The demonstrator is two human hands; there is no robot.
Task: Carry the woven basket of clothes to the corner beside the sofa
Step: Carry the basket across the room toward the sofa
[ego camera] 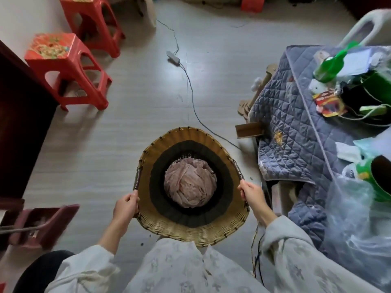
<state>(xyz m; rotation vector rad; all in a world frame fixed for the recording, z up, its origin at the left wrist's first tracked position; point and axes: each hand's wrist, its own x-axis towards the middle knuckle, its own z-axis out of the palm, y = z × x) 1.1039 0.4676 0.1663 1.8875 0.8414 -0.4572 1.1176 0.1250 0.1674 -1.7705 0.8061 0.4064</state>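
A woven basket (186, 136) with a tan rim and a dark inner band hangs in front of me above the floor. Pink crumpled clothes (190, 186) lie at its bottom. My left hand (125, 205) is closed around the basket's left handle. My right hand (250, 192) grips the right handle. Both sleeves are pale and patterned. No sofa is recognisable in this view.
Two red plastic stools (69, 70) stand at the left by a dark cabinet (19, 123). A grey cable with a switch box (173, 56) runs across the pale floor. A quilt-covered table (296, 123) with clutter fills the right. A maroon dustpan (40, 223) lies lower left.
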